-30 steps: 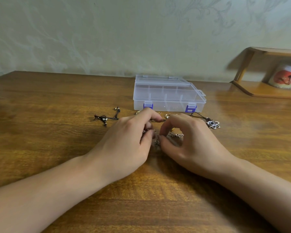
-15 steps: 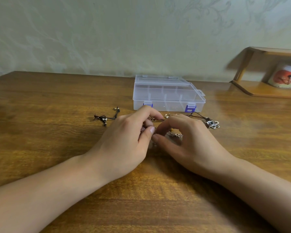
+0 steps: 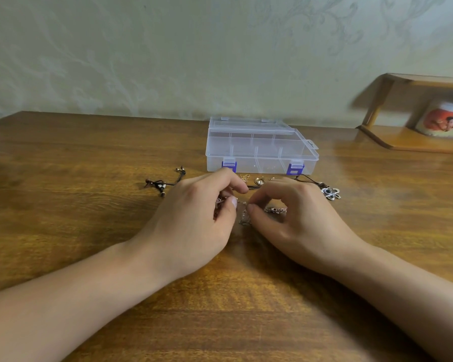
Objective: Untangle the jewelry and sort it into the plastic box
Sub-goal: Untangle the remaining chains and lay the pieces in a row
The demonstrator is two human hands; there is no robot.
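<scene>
Now both hands (image 3: 194, 215) (image 3: 296, 218), fingers pinching tangled silver chain (image 3: 244, 218), pull apart; closed clear plastic box (image 3: 262, 150) at 12 o'clock.

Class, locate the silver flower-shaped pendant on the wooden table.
In the head view, the silver flower-shaped pendant lies on the table, just right of the right hand and near the clear plastic box's front right corner.

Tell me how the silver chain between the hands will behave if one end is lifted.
Probably limp: the silver chain lies in loose bends on the table. Its fine links look light. It may drag neighbouring jewelry, since it seems to run under both hands.
</scene>
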